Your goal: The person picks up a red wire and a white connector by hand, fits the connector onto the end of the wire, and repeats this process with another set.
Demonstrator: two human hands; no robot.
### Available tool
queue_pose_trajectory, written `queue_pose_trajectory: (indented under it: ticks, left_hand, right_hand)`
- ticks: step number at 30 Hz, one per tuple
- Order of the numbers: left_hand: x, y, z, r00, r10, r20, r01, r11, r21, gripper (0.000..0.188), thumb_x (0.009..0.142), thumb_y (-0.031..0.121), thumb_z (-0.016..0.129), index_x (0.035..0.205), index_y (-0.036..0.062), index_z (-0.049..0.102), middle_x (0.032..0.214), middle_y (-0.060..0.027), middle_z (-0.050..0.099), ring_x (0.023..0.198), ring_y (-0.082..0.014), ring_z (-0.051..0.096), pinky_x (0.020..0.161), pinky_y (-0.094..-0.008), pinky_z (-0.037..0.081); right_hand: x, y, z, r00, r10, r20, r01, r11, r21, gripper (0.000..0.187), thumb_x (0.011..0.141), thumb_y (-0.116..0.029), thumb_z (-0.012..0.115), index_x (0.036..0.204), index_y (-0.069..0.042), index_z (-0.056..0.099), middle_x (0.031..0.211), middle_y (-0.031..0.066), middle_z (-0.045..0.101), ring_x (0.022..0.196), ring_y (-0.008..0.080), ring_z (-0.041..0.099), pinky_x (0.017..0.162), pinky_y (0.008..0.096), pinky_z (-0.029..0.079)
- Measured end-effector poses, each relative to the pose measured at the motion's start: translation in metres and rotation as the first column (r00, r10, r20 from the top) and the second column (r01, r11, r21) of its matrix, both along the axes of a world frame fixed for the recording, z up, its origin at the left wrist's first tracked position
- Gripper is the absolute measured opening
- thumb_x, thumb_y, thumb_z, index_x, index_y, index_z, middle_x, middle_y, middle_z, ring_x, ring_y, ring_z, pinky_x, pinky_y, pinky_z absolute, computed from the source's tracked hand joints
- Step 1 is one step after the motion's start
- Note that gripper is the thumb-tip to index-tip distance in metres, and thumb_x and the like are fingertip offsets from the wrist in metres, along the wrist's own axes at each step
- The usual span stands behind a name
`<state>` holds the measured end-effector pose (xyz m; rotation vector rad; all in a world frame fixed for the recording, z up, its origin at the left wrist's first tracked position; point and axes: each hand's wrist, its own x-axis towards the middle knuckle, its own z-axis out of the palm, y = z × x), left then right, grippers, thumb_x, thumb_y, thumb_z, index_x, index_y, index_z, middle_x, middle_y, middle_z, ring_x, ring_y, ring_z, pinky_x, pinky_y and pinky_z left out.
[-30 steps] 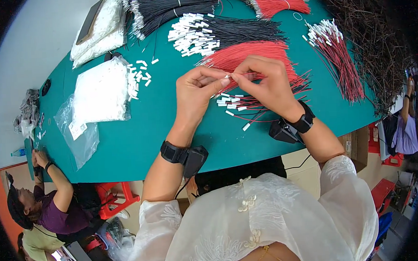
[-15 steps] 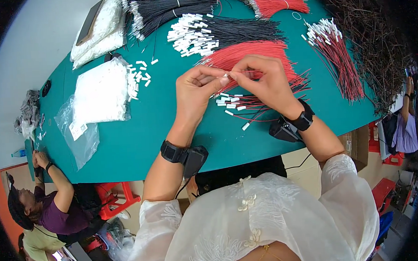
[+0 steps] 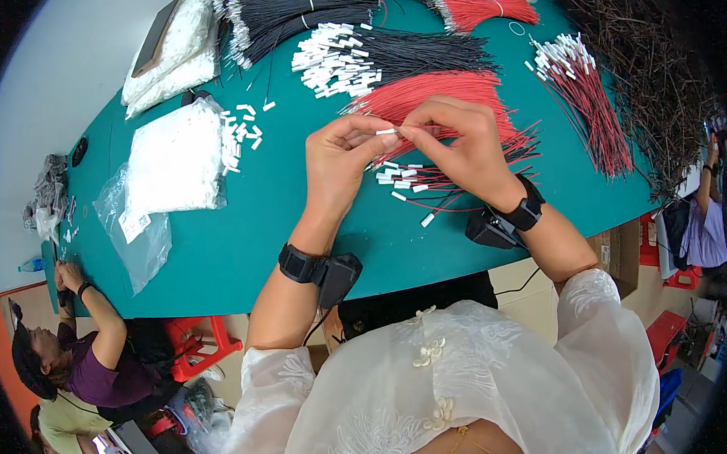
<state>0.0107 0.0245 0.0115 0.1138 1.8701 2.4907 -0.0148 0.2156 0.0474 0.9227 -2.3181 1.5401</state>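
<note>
My left hand pinches a small white connector housing between thumb and forefinger. Fingertip to fingertip with it, my right hand is closed in a pinch on a thin wire at the housing's right end; most of that wire is hidden by my fingers. Just beyond both hands lies a thick bundle of red wires. Below my right hand is a loose group of red and black wires with white housings on their left ends.
Black wires with white housings lie beyond the red bundle. Loose white housings sit beside a filled plastic bag at left. Another housed bundle and a dark tangled wire heap are at right. A co-worker sits at left.
The white housing now shows more fully between my left fingertips, lying level toward my right fingers. Both hands have otherwise barely moved.
</note>
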Motion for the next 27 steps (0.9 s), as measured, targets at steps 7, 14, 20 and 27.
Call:
queue_pose_trajectory:
  ticks: [7, 14, 20, 27]
  left_hand:
    - [-0.003, -0.001, 0.001, 0.999, -0.026, 0.019, 0.025, 0.999, 0.029, 0.015, 0.086, -0.006, 0.074, 0.101, -0.0052, 0.07, 0.098, -0.0134, 0.075, 0.09, -0.0165, 0.073, 0.081, -0.0263, 0.058]
    - [-0.008, -0.013, 0.006, 0.994, 0.112, 0.001, -0.112, 0.99, -0.086, 0.015, 0.086, -0.005, 0.075, 0.1, -0.0041, 0.07, 0.096, -0.0126, 0.075, 0.089, -0.0155, 0.073, 0.08, -0.0257, 0.058]
    - [-0.002, -0.005, 0.012, 0.997, 0.064, -0.046, -0.067, 0.994, -0.084, 0.016, 0.086, -0.004, 0.076, 0.1, -0.0025, 0.07, 0.096, -0.0092, 0.075, 0.088, -0.0126, 0.072, 0.078, -0.0235, 0.056]
    - [0.0, -0.003, 0.008, 0.998, 0.041, -0.045, -0.042, 0.999, -0.03, 0.017, 0.085, -0.004, 0.076, 0.101, -0.0019, 0.07, 0.097, -0.0078, 0.074, 0.09, -0.0114, 0.071, 0.079, -0.0226, 0.055]
  right_hand:
    - [-0.002, 0.002, 0.004, 1.0, -0.015, 0.008, 0.015, 0.999, 0.031, 0.004, 0.086, 0.0, 0.073, 0.088, 0.003, 0.071, 0.081, 0.0092, 0.07, 0.071, 0.0173, 0.067, 0.063, 0.0273, 0.052]
    - [-0.005, 0.013, 0.019, 0.988, -0.082, -0.129, 0.09, 0.994, 0.06, 0.006, 0.085, -0.001, 0.075, 0.088, 0.002, 0.072, 0.078, 0.0077, 0.069, 0.068, 0.0153, 0.065, 0.059, 0.0251, 0.049]
    - [-0.005, 0.008, 0.014, 0.998, -0.052, -0.045, 0.054, 0.998, 0.022, 0.006, 0.084, -0.001, 0.075, 0.086, 0.002, 0.071, 0.075, 0.0055, 0.067, 0.066, 0.0116, 0.061, 0.057, 0.0235, 0.046]
    - [-0.002, 0.007, 0.014, 0.998, -0.041, -0.052, 0.043, 0.998, 0.041, 0.006, 0.084, 0.0, 0.075, 0.086, 0.002, 0.07, 0.077, 0.006, 0.067, 0.069, 0.0125, 0.062, 0.057, 0.0244, 0.047]
